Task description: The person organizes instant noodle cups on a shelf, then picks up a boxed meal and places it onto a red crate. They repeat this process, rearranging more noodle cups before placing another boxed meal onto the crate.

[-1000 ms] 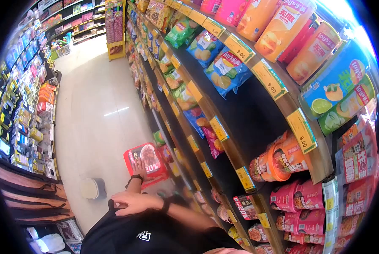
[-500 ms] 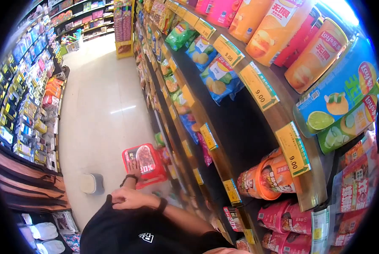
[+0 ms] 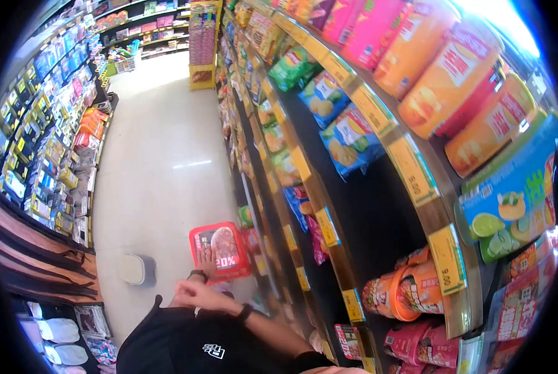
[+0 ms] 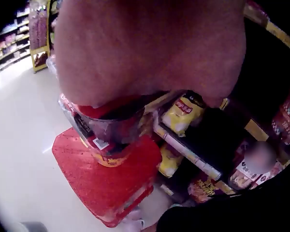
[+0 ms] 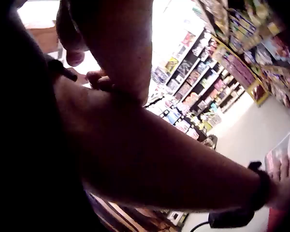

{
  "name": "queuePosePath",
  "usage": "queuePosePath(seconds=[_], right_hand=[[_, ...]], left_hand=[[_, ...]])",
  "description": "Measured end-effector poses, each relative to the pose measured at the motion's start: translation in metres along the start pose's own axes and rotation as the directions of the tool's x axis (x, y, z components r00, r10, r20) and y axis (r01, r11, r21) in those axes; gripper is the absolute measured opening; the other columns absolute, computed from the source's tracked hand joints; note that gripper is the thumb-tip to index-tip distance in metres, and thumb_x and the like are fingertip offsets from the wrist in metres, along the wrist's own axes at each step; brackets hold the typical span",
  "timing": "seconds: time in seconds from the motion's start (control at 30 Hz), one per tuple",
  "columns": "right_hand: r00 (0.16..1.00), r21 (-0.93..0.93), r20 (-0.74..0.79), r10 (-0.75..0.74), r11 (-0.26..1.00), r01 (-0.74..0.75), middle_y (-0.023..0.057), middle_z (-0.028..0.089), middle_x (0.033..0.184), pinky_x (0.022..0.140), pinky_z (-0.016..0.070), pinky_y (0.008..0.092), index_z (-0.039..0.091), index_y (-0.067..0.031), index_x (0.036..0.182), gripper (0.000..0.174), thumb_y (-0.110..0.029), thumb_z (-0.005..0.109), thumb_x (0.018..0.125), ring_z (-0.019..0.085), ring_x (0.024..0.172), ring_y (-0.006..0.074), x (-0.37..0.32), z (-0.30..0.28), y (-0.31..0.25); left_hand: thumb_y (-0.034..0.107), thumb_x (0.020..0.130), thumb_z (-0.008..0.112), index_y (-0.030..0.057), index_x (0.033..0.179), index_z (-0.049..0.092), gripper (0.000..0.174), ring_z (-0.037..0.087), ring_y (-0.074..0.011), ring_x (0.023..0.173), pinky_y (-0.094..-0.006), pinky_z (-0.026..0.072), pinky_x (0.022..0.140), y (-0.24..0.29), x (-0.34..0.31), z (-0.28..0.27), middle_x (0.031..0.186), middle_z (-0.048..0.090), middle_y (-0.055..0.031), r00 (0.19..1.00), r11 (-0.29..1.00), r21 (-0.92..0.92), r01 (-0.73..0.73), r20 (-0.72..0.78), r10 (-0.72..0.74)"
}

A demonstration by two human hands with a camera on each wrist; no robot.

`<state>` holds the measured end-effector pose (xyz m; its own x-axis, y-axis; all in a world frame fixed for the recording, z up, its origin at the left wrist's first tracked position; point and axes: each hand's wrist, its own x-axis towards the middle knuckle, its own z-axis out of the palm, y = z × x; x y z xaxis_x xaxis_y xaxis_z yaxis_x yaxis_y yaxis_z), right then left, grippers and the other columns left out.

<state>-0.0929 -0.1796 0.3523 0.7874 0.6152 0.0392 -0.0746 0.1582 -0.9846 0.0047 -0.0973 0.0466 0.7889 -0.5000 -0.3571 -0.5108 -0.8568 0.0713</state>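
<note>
My left hand (image 3: 206, 265) lies with fingers spread on a red package (image 3: 224, 244) marked 20%, low beside the shelves. In the left wrist view, the palm (image 4: 150, 53) fills the top, its fingers hidden, above a dark, red-edged item (image 4: 108, 137) and a red plastic surface (image 4: 79, 166) with a slot near one edge. The right hand (image 3: 195, 294) is by the black shirt, fingers loosely bent, with nothing visible in it. Seen from the right wrist, that hand (image 5: 113, 43) is close to the left forearm (image 5: 169, 164); whether they touch is unclear.
Shelves on the right hold chip bags (image 3: 352, 140), chip canisters (image 3: 450, 65) and orange noodle tubs (image 3: 410, 288). A pale bin (image 3: 137, 270) stands on the aisle floor (image 3: 148, 156). Hanging goods (image 3: 54, 168) line the left side.
The head view has shifted, moving the shelves and aisle rightward in it. My left hand stays on the red package. The right hand remains near the shirt, its fingers now more drawn in.
</note>
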Motion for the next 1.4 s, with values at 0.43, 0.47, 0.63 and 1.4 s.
queuePosePath(seconds=[0.43, 0.47, 0.63, 1.4], right_hand=[[0.337, -0.333, -0.933, -0.128, 0.666, -0.668, 0.0242, 0.055, 0.115, 0.098, 0.0383, 0.0475, 0.048, 0.0038, 0.121, 0.059, -0.024, 0.072, 0.075, 0.050, 0.111, 0.0379, -0.037, -0.121, 0.254], [0.333, -0.356, -0.929, -0.163, 0.641, -0.680, 0.0251, 0.053, 0.117, 0.100, 0.0364, 0.0478, 0.045, 0.0050, 0.124, 0.063, -0.022, 0.072, 0.074, 0.048, 0.114, 0.0389, -0.031, -0.118, 0.254], [0.403, -0.368, -0.893, -0.200, 0.839, -0.401, 0.0239, 0.053, 0.122, 0.104, 0.0365, 0.0440, 0.042, 0.0050, 0.130, 0.064, -0.010, 0.070, 0.074, 0.048, 0.119, 0.0388, -0.017, -0.141, 0.323], [0.253, -0.122, -0.968, -0.010, 0.894, -0.430, 0.0220, 0.059, 0.105, 0.088, 0.0460, 0.0418, 0.054, 0.0016, 0.109, 0.060, -0.031, 0.082, 0.068, 0.058, 0.102, 0.0351, -0.032, -0.129, 0.245]], left_hand=[[0.017, 0.081, 0.062, 0.0160, 0.126, 0.056, 0.046, 0.033, -0.0388, 0.132, -0.0586, 0.0250, 0.107, -0.026, -0.009, -0.023, 0.142, 0.038, -0.0186, 0.907, 0.842, -0.458, -0.285, -0.413, 0.082], [0.026, 0.079, 0.068, 0.0185, 0.121, 0.061, 0.044, 0.032, -0.0387, 0.132, -0.0614, 0.0236, 0.106, -0.027, -0.008, -0.020, 0.145, 0.034, -0.0190, 0.916, 0.881, -0.403, -0.246, -0.395, 0.075], [0.049, 0.063, 0.081, 0.0124, 0.141, 0.038, 0.096, 0.020, -0.0469, 0.137, -0.0609, 0.0181, 0.110, -0.047, 0.014, -0.040, 0.150, 0.022, -0.0229, 0.951, 0.860, -0.484, -0.163, -0.310, 0.006], [0.026, 0.093, 0.063, -0.0002, 0.125, 0.047, 0.045, 0.060, -0.0170, 0.102, -0.0333, 0.0528, 0.086, -0.034, 0.008, -0.073, 0.108, 0.060, -0.0054, 0.992, -0.089, -0.988, -0.124, -0.124, -0.009]])
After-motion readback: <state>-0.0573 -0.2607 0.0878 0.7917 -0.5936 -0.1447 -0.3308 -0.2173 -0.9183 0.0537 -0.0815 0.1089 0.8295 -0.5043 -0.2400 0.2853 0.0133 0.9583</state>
